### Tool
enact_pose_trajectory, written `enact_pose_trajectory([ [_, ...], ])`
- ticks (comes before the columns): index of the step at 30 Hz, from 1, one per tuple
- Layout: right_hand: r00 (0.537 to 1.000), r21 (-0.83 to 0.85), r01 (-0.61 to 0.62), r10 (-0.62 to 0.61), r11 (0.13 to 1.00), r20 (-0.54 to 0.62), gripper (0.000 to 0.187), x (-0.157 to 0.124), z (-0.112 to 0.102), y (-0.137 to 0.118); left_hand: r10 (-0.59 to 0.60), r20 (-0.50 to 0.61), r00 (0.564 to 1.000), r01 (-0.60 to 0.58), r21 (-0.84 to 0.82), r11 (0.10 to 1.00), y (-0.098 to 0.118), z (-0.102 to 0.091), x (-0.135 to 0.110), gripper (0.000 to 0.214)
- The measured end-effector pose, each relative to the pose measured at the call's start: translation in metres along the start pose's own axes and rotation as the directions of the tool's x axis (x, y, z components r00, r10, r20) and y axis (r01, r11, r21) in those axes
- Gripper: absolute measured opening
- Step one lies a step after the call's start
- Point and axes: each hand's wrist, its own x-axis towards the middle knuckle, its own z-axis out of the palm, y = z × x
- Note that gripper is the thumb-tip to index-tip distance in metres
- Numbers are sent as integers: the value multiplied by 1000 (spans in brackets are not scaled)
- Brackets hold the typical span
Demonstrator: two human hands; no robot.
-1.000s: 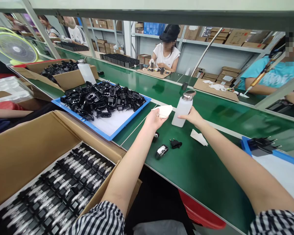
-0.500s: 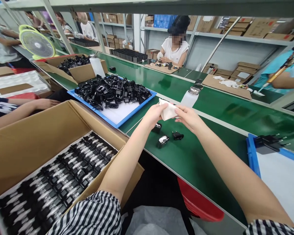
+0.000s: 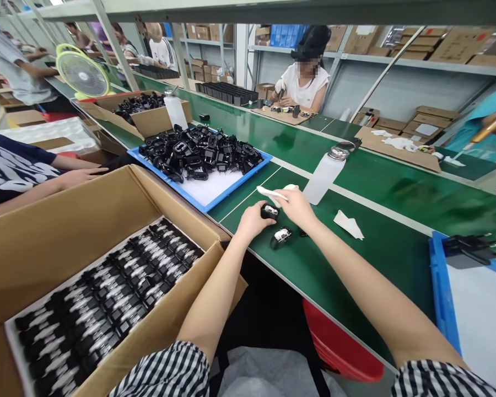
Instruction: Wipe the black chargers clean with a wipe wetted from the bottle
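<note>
My left hand (image 3: 251, 219) reaches down to a small black plug adapter (image 3: 269, 211) on the green belt (image 3: 347, 264) and closes round it. My right hand (image 3: 296, 205) sits just right of it, pinching a white cloth (image 3: 273, 193) above the adapter. A second black adapter with a shiny label (image 3: 282, 236) lies on the belt just in front of both hands. A white dispenser bottle with a metal top (image 3: 326, 171) stands on the belt behind my right hand.
A blue tray (image 3: 215, 196) holds a heap of black adapters (image 3: 200, 153) at left. A cardboard box (image 3: 86, 231) near me holds rows of packed adapters. Another white cloth (image 3: 349, 225) lies at right; a second blue tray (image 3: 440, 286) is far right. Other people work around the belt.
The cloth passed from my left hand to my right hand. My right hand let go of the bottle. My left hand dropped to the belt and took hold of the adapter.
</note>
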Motion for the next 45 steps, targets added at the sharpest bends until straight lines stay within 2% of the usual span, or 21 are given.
enact_pose_trajectory([
  [2,993,-66,102,-98,993,61,23,0,9,-5,-24,-23,999,23,-29,999,-2,3,2,45],
  [5,972,-115,179,-157,977,177,27,-4,12,-3,-46,-55,997,41,-92,995,-5,4,4,33],
  [10,970,-146,151,-118,978,212,25,-19,-2,24,-33,-60,998,22,-173,985,-9,8,7,33],
  [12,978,-66,56,-41,996,206,21,-26,-10,38,-37,-52,998,26,-198,980,-9,8,6,39],
  [14,981,101,-147,131,984,142,21,-34,-17,48,-40,-81,996,27,-167,986,-10,4,-2,47],
  [15,963,216,-268,251,939,100,24,-37,-21,51,-34,-108,994,19,-134,991,-10,1,-8,50],
  [17,890,418,-433,453,799,55,29,-46,-27,53,-2,-136,991,-10,-81,997,-9,-3,-26,53],
  [18,867,468,-461,495,754,55,31,-51,-29,51,19,-126,992,-27,-62,998,-9,-4,-35,53],
  [19,866,478,-458,497,750,51,31,-56,-30,48,39,-102,994,-44,-44,998,-7,-3,-44,52],
  [22,942,327,-313,337,892,-17,27,-70,-26,31,78,-59,995,-76,34,997,1,8,-64,54],
  [24,979,194,-179,195,964,-64,27,-76,-19,20,64,-106,992,-54,88,995,6,20,-69,47],
  [26,994,96,-81,88,992,-71,27,-80,-9,11,46,-165,985,-28,107,994,10,30,-69,36],
  [32,987,-123,133,-142,984,-76,29,-90,11,-10,60,-217,974,-32,127,991,7,36,-66,23],
  [36,970,-133,221,-232,966,-73,30,-100,15,-20,55,-235,970,-26,122,992,6,35,-67,15],
  [39,955,-97,282,-289,955,-68,32,-107,12,-14,47,-218,975,-28,87,996,7,34,-67,19],
  [42,944,-76,330,-330,941,10,32,-112,3,3,53,-193,980,-41,68,997,7,33,-65,26],
  [45,962,-47,269,-266,962,61,29,-113,-10,23,78,-169,983,-68,68,995,5,32,-64,27],
])
